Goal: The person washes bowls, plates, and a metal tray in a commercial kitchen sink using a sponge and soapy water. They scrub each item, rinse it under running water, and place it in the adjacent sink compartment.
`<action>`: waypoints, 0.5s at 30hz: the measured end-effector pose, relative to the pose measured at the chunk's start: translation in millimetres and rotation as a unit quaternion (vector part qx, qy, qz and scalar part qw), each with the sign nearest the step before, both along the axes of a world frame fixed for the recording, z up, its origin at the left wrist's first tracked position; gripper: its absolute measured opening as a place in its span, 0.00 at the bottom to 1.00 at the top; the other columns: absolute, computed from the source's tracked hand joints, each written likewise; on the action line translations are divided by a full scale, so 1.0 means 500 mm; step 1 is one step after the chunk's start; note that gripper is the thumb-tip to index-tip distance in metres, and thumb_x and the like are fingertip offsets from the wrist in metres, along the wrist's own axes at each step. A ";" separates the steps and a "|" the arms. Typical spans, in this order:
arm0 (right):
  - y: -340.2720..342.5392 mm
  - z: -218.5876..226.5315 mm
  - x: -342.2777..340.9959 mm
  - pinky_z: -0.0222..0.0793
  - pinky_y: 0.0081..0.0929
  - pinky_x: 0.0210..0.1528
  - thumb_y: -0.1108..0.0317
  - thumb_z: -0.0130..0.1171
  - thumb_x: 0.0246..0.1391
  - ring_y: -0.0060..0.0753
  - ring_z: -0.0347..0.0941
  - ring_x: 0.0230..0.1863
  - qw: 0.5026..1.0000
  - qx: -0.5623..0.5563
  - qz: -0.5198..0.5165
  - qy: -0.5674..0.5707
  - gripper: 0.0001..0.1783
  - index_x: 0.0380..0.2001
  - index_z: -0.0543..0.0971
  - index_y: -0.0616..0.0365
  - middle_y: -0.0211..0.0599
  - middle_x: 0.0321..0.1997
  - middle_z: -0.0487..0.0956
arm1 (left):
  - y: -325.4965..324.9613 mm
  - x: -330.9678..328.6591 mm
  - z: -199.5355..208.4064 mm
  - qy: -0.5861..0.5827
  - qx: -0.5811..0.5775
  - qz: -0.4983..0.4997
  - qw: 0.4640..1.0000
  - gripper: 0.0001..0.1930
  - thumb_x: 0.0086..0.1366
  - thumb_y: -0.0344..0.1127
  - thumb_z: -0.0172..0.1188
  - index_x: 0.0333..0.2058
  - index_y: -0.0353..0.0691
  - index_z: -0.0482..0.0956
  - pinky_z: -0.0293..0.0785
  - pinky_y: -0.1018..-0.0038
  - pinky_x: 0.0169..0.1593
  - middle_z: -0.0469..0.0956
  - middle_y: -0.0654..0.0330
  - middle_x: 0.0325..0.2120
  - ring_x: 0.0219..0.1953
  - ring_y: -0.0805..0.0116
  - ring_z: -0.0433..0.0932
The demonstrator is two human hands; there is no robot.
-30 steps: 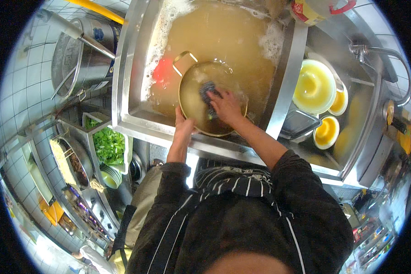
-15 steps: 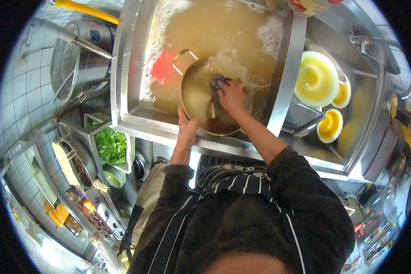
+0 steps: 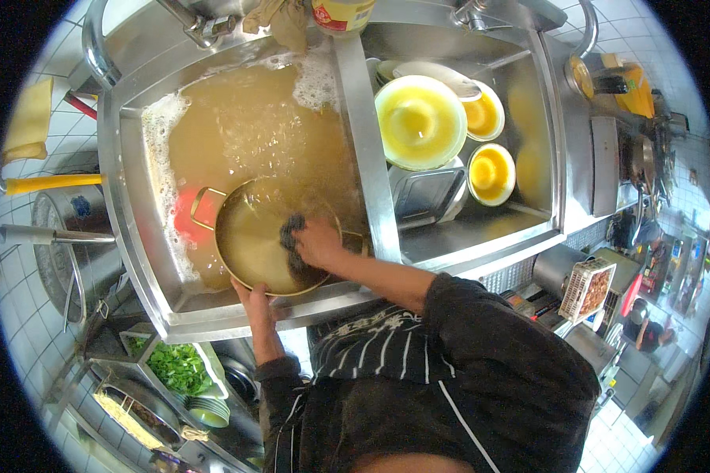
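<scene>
A round brass-coloured pan [image 3: 248,236] with a loop handle lies tilted in the left basin of a steel sink [image 3: 355,126], half in murky brown soapy water [image 3: 252,134]. My left hand [image 3: 252,303] grips the pan's near rim. My right hand [image 3: 315,243] presses a dark scouring pad [image 3: 290,232] against the inside of the pan.
The right basin holds yellow-stained bowls [image 3: 418,122] [image 3: 489,172] and a steel tray [image 3: 422,197]. A red object [image 3: 183,225] lies under the water left of the pan. A steel pot [image 3: 67,236] and containers of chopped greens [image 3: 177,366] stand at lower left. Another person [image 3: 647,331] is at far right.
The view has shifted, so the sink sits lower and more to the right. My right hand keeps rubbing the pad inside the pan; my left hand stays on the rim.
</scene>
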State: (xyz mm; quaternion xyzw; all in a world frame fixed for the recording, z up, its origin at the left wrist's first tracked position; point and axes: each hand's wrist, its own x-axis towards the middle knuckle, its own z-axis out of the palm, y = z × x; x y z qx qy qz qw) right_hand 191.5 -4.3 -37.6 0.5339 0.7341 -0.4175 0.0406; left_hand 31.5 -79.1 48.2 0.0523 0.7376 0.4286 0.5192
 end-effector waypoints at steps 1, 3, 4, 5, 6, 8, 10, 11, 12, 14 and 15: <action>-0.027 0.019 -0.001 0.63 0.46 0.55 0.64 0.59 0.46 0.48 0.66 0.52 0.999 -0.012 0.042 0.032 0.17 0.44 0.80 0.46 0.45 0.47 0.74 | 0.001 -0.002 -0.005 -0.019 0.019 -0.020 0.999 0.38 0.51 0.24 0.50 0.62 0.50 0.49 0.75 0.66 0.41 0.65 0.53 0.51 0.47 0.58 0.71; -0.050 0.052 -0.031 0.62 0.45 0.55 0.64 0.60 0.45 0.48 0.67 0.51 0.987 0.003 0.044 0.153 0.17 0.43 0.81 0.46 0.44 0.47 0.74 | -0.002 -0.009 -0.014 -0.036 0.037 -0.022 0.998 0.39 0.51 0.24 0.50 0.62 0.50 0.49 0.75 0.67 0.40 0.66 0.53 0.50 0.46 0.59 0.71; -0.055 0.066 -0.057 0.62 0.45 0.55 0.64 0.61 0.45 0.48 0.67 0.50 0.970 0.023 0.041 0.237 0.17 0.42 0.81 0.46 0.44 0.47 0.74 | -0.004 -0.012 -0.019 -0.042 0.061 -0.027 0.997 0.38 0.51 0.23 0.50 0.62 0.49 0.48 0.74 0.66 0.40 0.66 0.54 0.49 0.46 0.60 0.71; -0.039 0.071 -0.090 0.62 0.45 0.55 0.65 0.61 0.44 0.48 0.68 0.49 0.957 0.064 0.031 0.280 0.17 0.42 0.81 0.47 0.44 0.46 0.74 | -0.011 -0.016 -0.019 -0.012 0.020 -0.067 0.998 0.39 0.52 0.23 0.50 0.63 0.47 0.47 0.72 0.65 0.45 0.65 0.53 0.50 0.47 0.60 0.70; -0.006 0.067 -0.127 0.62 0.45 0.54 0.65 0.61 0.43 0.48 0.69 0.48 0.947 0.081 0.035 0.309 0.17 0.41 0.81 0.47 0.43 0.46 0.74 | -0.014 -0.018 -0.021 -0.010 0.024 -0.057 0.998 0.40 0.52 0.24 0.51 0.63 0.46 0.45 0.71 0.66 0.47 0.65 0.52 0.51 0.47 0.59 0.69; 0.070 0.038 -0.174 0.63 0.45 0.52 0.66 0.62 0.42 0.49 0.70 0.47 0.931 0.143 0.018 0.336 0.17 0.40 0.81 0.49 0.44 0.47 0.74 | -0.023 -0.020 -0.018 0.003 0.023 -0.039 0.999 0.41 0.53 0.24 0.51 0.64 0.45 0.43 0.68 0.67 0.51 0.64 0.51 0.52 0.49 0.59 0.67; 0.114 0.002 -0.191 0.64 0.45 0.50 0.65 0.62 0.43 0.50 0.70 0.48 0.950 0.137 -0.122 0.254 0.18 0.41 0.81 0.49 0.45 0.47 0.75 | -0.027 -0.019 -0.012 0.025 0.025 -0.049 0.998 0.42 0.52 0.24 0.51 0.65 0.44 0.42 0.65 0.66 0.54 0.63 0.51 0.53 0.52 0.58 0.66; 0.118 -0.014 -0.184 0.65 0.45 0.50 0.64 0.62 0.44 0.51 0.69 0.48 0.958 0.055 -0.181 0.217 0.18 0.42 0.80 0.49 0.46 0.48 0.74 | -0.029 -0.016 -0.008 0.006 0.037 -0.020 0.999 0.41 0.51 0.24 0.52 0.64 0.43 0.44 0.65 0.66 0.54 0.64 0.52 0.53 0.52 0.58 0.65; 0.121 -0.030 -0.176 0.65 0.45 0.50 0.63 0.61 0.46 0.52 0.69 0.49 0.942 0.024 -0.256 0.218 0.18 0.43 0.80 0.49 0.47 0.49 0.74 | -0.030 -0.015 -0.004 0.007 0.038 -0.011 0.999 0.40 0.51 0.24 0.52 0.63 0.42 0.46 0.64 0.66 0.54 0.64 0.52 0.52 0.52 0.59 0.65; 0.105 -0.050 -0.156 0.67 0.43 0.49 0.59 0.58 0.51 0.52 0.73 0.43 0.942 0.105 -0.308 0.078 0.21 0.48 0.77 0.53 0.51 0.38 0.77 | -0.031 -0.008 0.002 0.018 0.064 -0.002 0.998 0.38 0.51 0.23 0.52 0.62 0.39 0.49 0.63 0.69 0.55 0.65 0.52 0.51 0.52 0.62 0.65; 0.098 -0.055 -0.152 0.67 0.43 0.50 0.59 0.58 0.51 0.52 0.72 0.43 0.915 0.104 -0.386 0.060 0.21 0.47 0.77 0.54 0.51 0.39 0.77 | -0.030 -0.004 0.003 0.015 0.073 -0.003 0.997 0.38 0.51 0.23 0.52 0.62 0.40 0.49 0.63 0.69 0.55 0.65 0.53 0.51 0.52 0.62 0.65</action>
